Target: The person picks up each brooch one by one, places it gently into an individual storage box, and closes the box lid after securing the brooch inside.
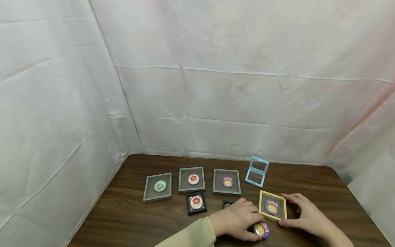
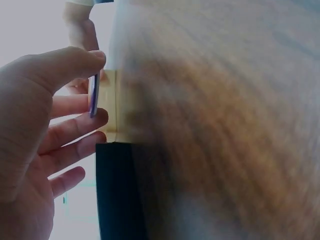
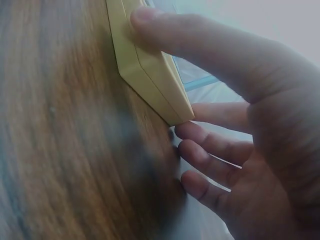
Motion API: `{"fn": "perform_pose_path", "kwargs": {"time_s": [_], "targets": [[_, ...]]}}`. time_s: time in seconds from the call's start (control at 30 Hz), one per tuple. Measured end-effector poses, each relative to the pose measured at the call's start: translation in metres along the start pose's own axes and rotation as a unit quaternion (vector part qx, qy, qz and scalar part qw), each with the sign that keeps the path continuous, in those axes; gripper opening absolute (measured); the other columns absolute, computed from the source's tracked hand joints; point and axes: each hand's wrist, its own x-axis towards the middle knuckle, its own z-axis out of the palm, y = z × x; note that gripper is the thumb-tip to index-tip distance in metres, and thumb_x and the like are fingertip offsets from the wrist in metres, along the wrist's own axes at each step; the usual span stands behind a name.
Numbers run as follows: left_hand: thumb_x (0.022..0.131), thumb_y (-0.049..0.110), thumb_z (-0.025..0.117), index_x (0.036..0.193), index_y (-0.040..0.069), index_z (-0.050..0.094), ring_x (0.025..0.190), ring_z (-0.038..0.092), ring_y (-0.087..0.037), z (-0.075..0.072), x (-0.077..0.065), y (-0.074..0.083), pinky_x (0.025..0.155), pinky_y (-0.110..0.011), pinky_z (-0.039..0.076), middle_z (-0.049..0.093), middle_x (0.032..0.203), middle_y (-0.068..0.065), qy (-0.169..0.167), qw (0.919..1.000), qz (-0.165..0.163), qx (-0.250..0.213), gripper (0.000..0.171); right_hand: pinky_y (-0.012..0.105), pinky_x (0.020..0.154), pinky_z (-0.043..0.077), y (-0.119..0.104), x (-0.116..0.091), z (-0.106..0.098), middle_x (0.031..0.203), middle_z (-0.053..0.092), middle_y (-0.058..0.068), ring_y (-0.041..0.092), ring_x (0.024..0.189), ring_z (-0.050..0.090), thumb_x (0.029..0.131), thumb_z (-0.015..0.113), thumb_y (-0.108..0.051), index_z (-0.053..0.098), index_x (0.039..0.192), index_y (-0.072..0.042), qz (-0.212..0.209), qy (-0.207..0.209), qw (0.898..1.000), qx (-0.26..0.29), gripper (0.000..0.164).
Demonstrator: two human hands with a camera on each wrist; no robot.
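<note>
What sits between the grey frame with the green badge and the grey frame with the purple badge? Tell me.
In the head view, one thing: the grey frame with the red flower badge, standing apart from both neighbours in the back row.

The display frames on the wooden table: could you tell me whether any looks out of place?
The light blue plastic frame at the back right lies hinged open and empty, askew to the row of three grey square frames, which each hold a round badge.

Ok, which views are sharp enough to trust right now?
Head view: sharp, evenly lit, and the yellow frame and loose badge are clear. Left wrist view: the table is smeared with blur, the badge edge-on. Right wrist view: wood blurred, the frame's corner fairly sharp, background washed out.
</note>
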Motion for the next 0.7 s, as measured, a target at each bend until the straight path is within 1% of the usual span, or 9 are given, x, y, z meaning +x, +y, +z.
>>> {"fn": "perform_pose_path", "kwargs": {"time_s": [0.1, 0.2, 0.3, 0.37, 0.43, 0.53, 0.6, 0.7], "targets": [[0.102, 0.063, 0.067, 0.139, 0.032, 0.071, 0.115, 0.055, 0.002, -0.003, -0.002, -0.002, 0.099, -0.017, 0.036, 0.066, 0.123, 0.019, 0.025, 0.9997, 0.000, 0.008, 0.048, 0.027, 0.074, 0.051, -0.002, 0.002, -0.001, 0.130, 0.064, 0.006, 0.012, 0.106, 0.059, 0.077, 0.100, -0.051, 0.067, 0.147, -0.009, -0.007, 0.012, 1.000, -0.007, 0.089], [0.101, 0.063, 0.069, 0.136, 0.031, 0.072, 0.112, 0.056, 0.002, -0.006, -0.003, -0.005, 0.097, -0.017, 0.037, 0.068, 0.122, 0.017, 0.040, 0.9991, -0.001, 0.012, 0.048, 0.027, 0.070, 0.050, -0.003, 0.007, -0.001, 0.129, 0.067, 0.006, 0.018, 0.105, 0.063, 0.083, 0.097, -0.048, 0.071, 0.142, -0.010, -0.013, 0.037, 0.999, -0.013, 0.075], [0.100, 0.062, 0.071, 0.135, 0.030, 0.073, 0.111, 0.057, 0.002, -0.008, -0.005, -0.008, 0.096, -0.017, 0.038, 0.068, 0.122, 0.017, 0.045, 0.9989, -0.006, 0.012, 0.047, 0.030, 0.071, 0.052, -0.004, 0.016, -0.002, 0.126, 0.071, 0.008, 0.024, 0.105, 0.067, 0.089, 0.092, -0.043, 0.074, 0.136, -0.009, -0.014, 0.065, 0.998, -0.020, 0.060], [0.099, 0.062, 0.072, 0.134, 0.030, 0.073, 0.112, 0.057, 0.002, -0.010, -0.006, -0.011, 0.097, -0.017, 0.038, 0.068, 0.121, 0.017, 0.047, 0.9988, -0.012, 0.009, 0.047, 0.030, 0.070, 0.052, -0.004, 0.023, -0.003, 0.125, 0.072, 0.010, 0.025, 0.104, 0.067, 0.093, 0.089, -0.040, 0.074, 0.134, -0.008, -0.012, 0.076, 0.997, -0.020, 0.054], [0.098, 0.062, 0.073, 0.133, 0.030, 0.073, 0.112, 0.057, 0.002, -0.012, -0.008, -0.014, 0.098, -0.018, 0.039, 0.068, 0.121, 0.018, 0.049, 0.9986, -0.021, 0.005, 0.047, 0.029, 0.068, 0.051, -0.005, 0.031, -0.004, 0.123, 0.072, 0.010, 0.024, 0.101, 0.067, 0.096, 0.087, -0.039, 0.074, 0.134, -0.006, -0.009, 0.079, 0.997, -0.019, 0.051], [0.097, 0.062, 0.075, 0.131, 0.031, 0.074, 0.113, 0.057, 0.002, -0.013, -0.012, -0.017, 0.100, -0.020, 0.039, 0.068, 0.119, 0.019, 0.059, 0.9975, -0.038, 0.005, 0.047, 0.028, 0.066, 0.049, -0.006, 0.044, -0.005, 0.122, 0.072, 0.011, 0.022, 0.097, 0.066, 0.100, 0.083, -0.038, 0.071, 0.136, -0.004, -0.005, 0.068, 0.998, -0.009, 0.052], [0.095, 0.062, 0.076, 0.130, 0.031, 0.074, 0.113, 0.057, 0.001, -0.013, -0.015, -0.019, 0.102, -0.023, 0.040, 0.068, 0.118, 0.019, 0.072, 0.9960, -0.052, 0.007, 0.046, 0.030, 0.071, 0.052, -0.008, 0.053, -0.005, 0.121, 0.073, 0.011, 0.024, 0.099, 0.068, 0.101, 0.082, -0.039, 0.070, 0.138, -0.003, -0.002, 0.066, 0.998, -0.009, 0.053], [0.094, 0.061, 0.077, 0.128, 0.031, 0.074, 0.115, 0.058, -0.001, -0.013, -0.019, -0.021, 0.104, -0.028, 0.041, 0.069, 0.117, 0.019, 0.090, 0.9931, -0.075, 0.009, 0.045, 0.039, 0.079, 0.057, -0.010, 0.067, -0.003, 0.120, 0.073, 0.012, 0.030, 0.103, 0.071, 0.103, 0.080, -0.038, 0.068, 0.139, 0.000, 0.002, 0.068, 0.998, -0.007, 0.054]]}}
